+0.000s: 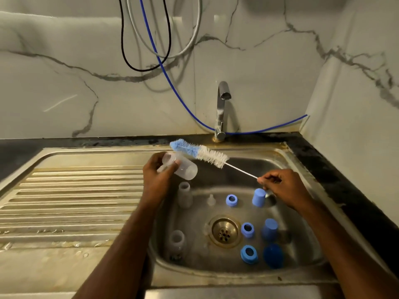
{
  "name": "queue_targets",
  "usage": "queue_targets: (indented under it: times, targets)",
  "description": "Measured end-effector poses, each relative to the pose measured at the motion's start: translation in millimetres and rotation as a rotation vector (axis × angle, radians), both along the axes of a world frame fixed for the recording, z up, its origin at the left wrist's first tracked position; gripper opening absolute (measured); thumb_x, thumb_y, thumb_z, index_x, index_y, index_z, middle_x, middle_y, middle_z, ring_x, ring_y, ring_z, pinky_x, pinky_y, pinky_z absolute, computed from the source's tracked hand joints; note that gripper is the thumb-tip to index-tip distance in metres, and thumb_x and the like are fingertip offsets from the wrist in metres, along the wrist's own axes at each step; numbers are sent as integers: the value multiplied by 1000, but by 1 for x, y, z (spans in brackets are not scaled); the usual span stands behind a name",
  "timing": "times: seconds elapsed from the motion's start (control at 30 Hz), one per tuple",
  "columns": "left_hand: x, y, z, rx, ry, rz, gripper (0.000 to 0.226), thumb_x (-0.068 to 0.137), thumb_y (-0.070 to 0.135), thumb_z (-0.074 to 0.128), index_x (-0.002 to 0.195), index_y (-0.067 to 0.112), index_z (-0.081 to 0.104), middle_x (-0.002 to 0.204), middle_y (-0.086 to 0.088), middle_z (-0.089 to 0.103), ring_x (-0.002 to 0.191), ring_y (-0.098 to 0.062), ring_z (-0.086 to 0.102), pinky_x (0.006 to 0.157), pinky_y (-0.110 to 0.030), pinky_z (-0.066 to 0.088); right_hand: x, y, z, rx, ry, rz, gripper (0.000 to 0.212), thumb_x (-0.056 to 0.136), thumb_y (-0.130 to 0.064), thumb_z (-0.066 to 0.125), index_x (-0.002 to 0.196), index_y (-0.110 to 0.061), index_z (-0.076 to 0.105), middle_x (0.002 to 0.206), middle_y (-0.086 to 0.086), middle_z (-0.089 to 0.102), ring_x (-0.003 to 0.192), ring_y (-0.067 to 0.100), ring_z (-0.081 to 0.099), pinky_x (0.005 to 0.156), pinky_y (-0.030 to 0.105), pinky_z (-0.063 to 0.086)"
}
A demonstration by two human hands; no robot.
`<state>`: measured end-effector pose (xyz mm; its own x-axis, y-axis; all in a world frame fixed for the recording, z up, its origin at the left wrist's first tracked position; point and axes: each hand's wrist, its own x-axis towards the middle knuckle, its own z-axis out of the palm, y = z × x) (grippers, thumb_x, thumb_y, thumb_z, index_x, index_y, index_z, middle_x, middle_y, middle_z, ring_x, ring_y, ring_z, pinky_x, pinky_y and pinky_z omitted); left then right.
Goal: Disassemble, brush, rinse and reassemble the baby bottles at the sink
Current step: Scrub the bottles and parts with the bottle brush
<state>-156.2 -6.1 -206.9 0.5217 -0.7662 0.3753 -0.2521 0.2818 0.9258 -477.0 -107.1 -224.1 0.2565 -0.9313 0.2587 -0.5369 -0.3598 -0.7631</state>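
The left hand (158,176) wraps its fingers round a clear bottle (180,166), tipped on its side above the sink (302,244). The right hand (282,186) pinches the wire handle of the bottle brush (199,152), whose bristles lie just beyond the bottle, outside it. To brush well, I judge, turn the bottle's mouth toward the bristles, feed them in straight, then twist. Below the hands stand two more bottles (185,195), blue rings (231,200) and blue caps (258,197).
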Motion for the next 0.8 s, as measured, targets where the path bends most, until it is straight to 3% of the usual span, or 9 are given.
queue_targets:
  times: [0.07, 0.17, 0.27, 0.37, 0.5, 0.63, 0.8]
  targets:
    - [7, 1, 4, -83, -18, 45, 28, 90, 9, 73, 115, 12, 62, 109, 3, 67, 99, -4, 67, 78, -18, 55, 1, 2, 1, -2, 14, 7, 8, 86, -17, 77, 79, -14, 76, 68, -3, 72, 65, 3, 66, 62, 15, 49]
    - [22, 2, 5, -93, -243, 154, 39, 87, 13, 78, 122, 15, 62, 119, 3, 67, 110, -10, 62, 90, -20, 52, 1, 4, 3, -7, -7, 28, 8, 86, -15, 77, 78, -15, 75, 69, 0, 72, 67, 5, 67, 62, 12, 52]
    - [38, -1, 0, 14, -555, 294, 49, 82, 19, 83, 127, 18, 66, 129, -5, 63, 122, -22, 53, 103, -47, 47, 2, 8, 7, -8, -71, 43, 7, 84, -10, 78, 78, -13, 76, 68, 2, 73, 65, 9, 68, 62, 13, 52]
    - [46, 0, -3, 140, -643, 401, 53, 79, 24, 85, 129, 23, 68, 134, -4, 61, 128, -27, 46, 103, -63, 40, 1, 11, 10, -27, -99, 79, 9, 83, -7, 79, 76, -13, 77, 67, 3, 73, 66, 14, 69, 64, 20, 53]
    - [56, 1, -6, 272, -625, 431, 55, 80, 25, 84, 131, 25, 66, 138, -1, 58, 132, -25, 42, 100, -57, 40, 0, 13, 12, -52, -77, 129, 11, 80, -4, 80, 74, -14, 78, 69, 0, 74, 66, 11, 70, 64, 18, 53]
    - [61, -8, -16, 256, -698, 260, 53, 77, 23, 86, 127, 23, 65, 132, -1, 62, 128, -25, 49, 101, -53, 42, -3, 8, 9, -53, 0, 153, 13, 80, -7, 82, 74, -18, 79, 71, -5, 75, 68, 11, 70, 67, 25, 56]
    - [40, -16, -17, 257, -793, 20, 48, 83, 37, 79, 126, 27, 61, 132, 0, 58, 125, -20, 51, 109, -49, 39, 1, 7, 10, -38, 70, 214, 10, 83, -10, 79, 77, -18, 78, 71, -10, 73, 69, 5, 68, 64, 12, 50]
